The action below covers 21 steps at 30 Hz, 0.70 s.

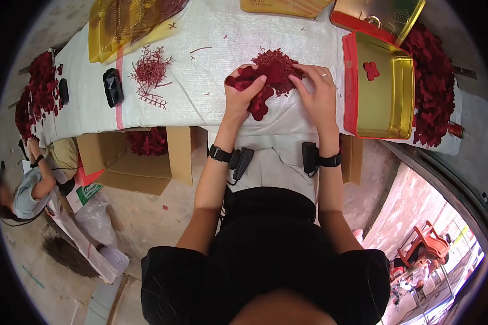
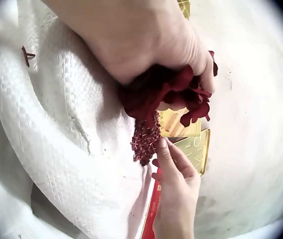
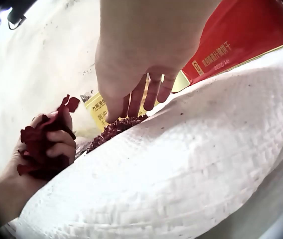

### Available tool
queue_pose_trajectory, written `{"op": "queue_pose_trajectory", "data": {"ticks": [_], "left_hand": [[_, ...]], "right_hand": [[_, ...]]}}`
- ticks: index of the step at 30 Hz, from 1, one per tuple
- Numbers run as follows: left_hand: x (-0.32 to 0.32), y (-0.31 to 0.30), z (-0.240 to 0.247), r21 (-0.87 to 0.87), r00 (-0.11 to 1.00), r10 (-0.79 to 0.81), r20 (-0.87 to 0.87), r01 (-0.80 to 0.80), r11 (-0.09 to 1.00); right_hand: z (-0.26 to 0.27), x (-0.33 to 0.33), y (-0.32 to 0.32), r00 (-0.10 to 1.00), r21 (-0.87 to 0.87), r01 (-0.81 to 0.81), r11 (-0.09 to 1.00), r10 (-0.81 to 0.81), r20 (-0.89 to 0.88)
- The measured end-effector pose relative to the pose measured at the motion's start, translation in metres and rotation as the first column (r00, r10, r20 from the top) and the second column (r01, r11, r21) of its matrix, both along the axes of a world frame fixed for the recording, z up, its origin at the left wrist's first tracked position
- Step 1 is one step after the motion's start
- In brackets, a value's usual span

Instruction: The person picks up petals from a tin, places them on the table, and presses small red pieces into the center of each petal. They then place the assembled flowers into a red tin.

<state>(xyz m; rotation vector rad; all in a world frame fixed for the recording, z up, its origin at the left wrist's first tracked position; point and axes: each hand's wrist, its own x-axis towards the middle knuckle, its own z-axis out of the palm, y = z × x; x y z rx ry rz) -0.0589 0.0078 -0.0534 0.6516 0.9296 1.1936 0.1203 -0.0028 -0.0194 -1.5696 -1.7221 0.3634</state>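
My left hand (image 1: 239,96) grips a bunch of dark red flower-shaped petal pieces (image 3: 44,149), their lobes sticking out around the fingers. Beside it a pile of small dark red branched bits (image 1: 276,59) lies on the white woven cloth (image 1: 200,81). At the pile's right side is my right hand (image 1: 319,89), thumb and forefinger slightly apart. In the right wrist view its fingers (image 3: 151,94) reach down, spread, to the top of the pile. A red and gold tin (image 1: 379,108) stands just right of that hand, with one red petal piece (image 1: 371,71) inside.
A looser heap of branched red bits (image 1: 151,67) and a black clip-like object (image 1: 113,88) lie to the left. Yellow plastic trays (image 1: 116,27) are at the back left. Large petal heaps (image 1: 431,81) flank both ends. An open cardboard box (image 1: 135,170) sits below; another person (image 1: 30,184) works far left.
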Motion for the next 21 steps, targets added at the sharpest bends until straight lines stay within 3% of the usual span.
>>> {"op": "queue_pose_trajectory", "data": {"ticks": [13, 16, 21], "left_hand": [[0.0, 0.002, 0.003, -0.052, 0.998, 0.045, 0.052, -0.043, 0.998], [0.0, 0.002, -0.001, -0.052, 0.998, 0.039, 0.045, -0.037, 0.998], [0.002, 0.001, 0.001, -0.012, 0.999, 0.0, -0.051, -0.001, 1.0]], "right_hand": [[-0.006, -0.002, 0.006, 0.999, 0.0, -0.021, 1.0, 0.021, 0.024], [0.002, -0.007, 0.002, 0.972, -0.098, 0.033, 0.995, -0.055, -0.229], [0.007, -0.011, 0.0, 0.852, -0.102, -0.092, 0.991, 0.025, -0.523]]}}
